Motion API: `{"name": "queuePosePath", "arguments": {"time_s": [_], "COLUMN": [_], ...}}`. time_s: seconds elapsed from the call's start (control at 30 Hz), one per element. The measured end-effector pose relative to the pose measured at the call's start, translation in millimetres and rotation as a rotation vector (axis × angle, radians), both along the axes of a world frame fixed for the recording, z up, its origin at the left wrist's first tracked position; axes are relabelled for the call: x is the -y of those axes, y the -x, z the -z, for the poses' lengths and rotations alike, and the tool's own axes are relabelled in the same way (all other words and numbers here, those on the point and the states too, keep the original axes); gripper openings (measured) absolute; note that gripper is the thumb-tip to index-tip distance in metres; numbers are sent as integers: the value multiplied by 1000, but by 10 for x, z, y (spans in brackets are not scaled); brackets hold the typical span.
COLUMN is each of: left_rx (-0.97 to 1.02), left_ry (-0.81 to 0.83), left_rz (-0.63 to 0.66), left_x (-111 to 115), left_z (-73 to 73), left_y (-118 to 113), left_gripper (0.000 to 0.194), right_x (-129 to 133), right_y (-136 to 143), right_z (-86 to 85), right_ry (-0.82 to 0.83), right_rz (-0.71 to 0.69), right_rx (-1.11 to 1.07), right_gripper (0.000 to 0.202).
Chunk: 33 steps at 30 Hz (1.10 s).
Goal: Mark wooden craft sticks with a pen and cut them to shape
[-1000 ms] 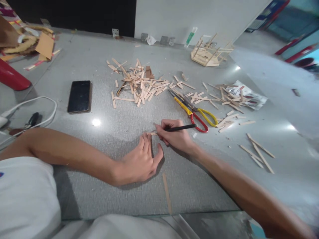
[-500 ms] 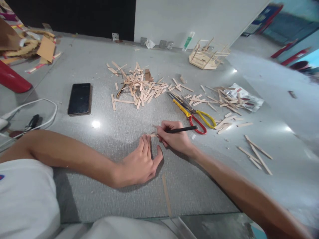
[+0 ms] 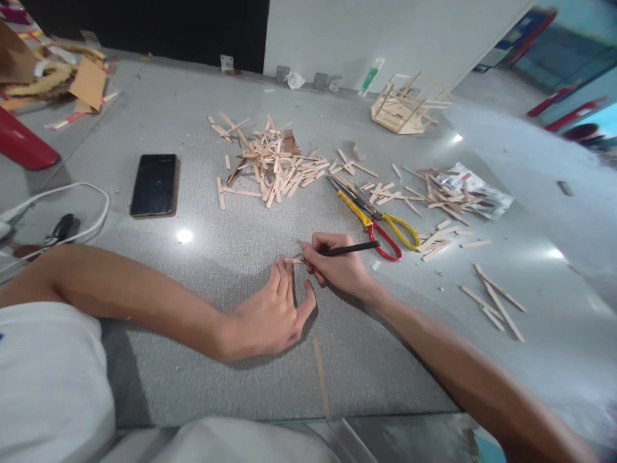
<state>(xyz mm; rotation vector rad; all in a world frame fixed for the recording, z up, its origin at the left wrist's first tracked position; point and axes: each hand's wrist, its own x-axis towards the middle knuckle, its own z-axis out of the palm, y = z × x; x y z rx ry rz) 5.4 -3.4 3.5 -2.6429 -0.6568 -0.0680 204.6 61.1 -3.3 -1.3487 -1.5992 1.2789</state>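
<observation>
Together, two bare hands meet over one small wooden stick (image 3: 295, 261) at mid-frame

The left hand (image 3: 270, 318), just below the centre of the frame, lies low on the counter (image 3: 193, 392). Its grip is slack and spread: the fingertips rest at the left end of the stick, and the thumb stands apart from them. Across from it, the right hand (image 3: 340, 267) has its grip wrapped snugly around a black pen (image 3: 354, 248), whose back end points to the right of the frame. Fingers hide the pen's tip, so whether it touches the stick cannot be told. The stick lies between the two hands, partly covered by both.

Just above the right hand are metal tools with yellow and red handles (image 3: 403, 233); whether one or two is hard to tell. A heap of short sticks (image 3: 279, 164) fills the upper centre, with a dark phone (image 3: 154, 185) to its left. Towards the right edge lie a printed packet (image 3: 486, 196) and a few longer sticks (image 3: 501, 308). A small wooden frame (image 3: 400, 119) stands at upper right.
</observation>
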Motion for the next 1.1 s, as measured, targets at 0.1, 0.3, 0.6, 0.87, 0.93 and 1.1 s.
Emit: {"name": "queuePosePath", "arguments": {"time_s": [0.1, 0.3, 0.6, 0.87, 0.93, 1.1], "left_rx": [-6, -4, -8, 5, 5, 23], "left_ry": [0, -5, -31, -17, -20, -3], "left_rz": [-10, -17, -9, -7, -1, -3], "left_x": [2, 0, 1, -3, -3, -2], "left_z": [-17, 3, -5, -1, 3, 10], "left_y": [-3, -9, -2, -6, -4, -10], "left_gripper": [64, 66, 65, 63, 63, 63], "right_x": [-1, 16, 15, 14, 15, 16], "right_y": [-9, 5, 11, 23, 27, 19], "right_z": [3, -47, -40, -31, -31, -2], "right_ry": [-27, -87, -44, 6, 11, 1], "right_rz": [-17, -31, 2, 13, 12, 15], "right_rx": [23, 96, 31, -20, -19, 6], "right_gripper": [53, 50, 52, 57, 58, 57]}}
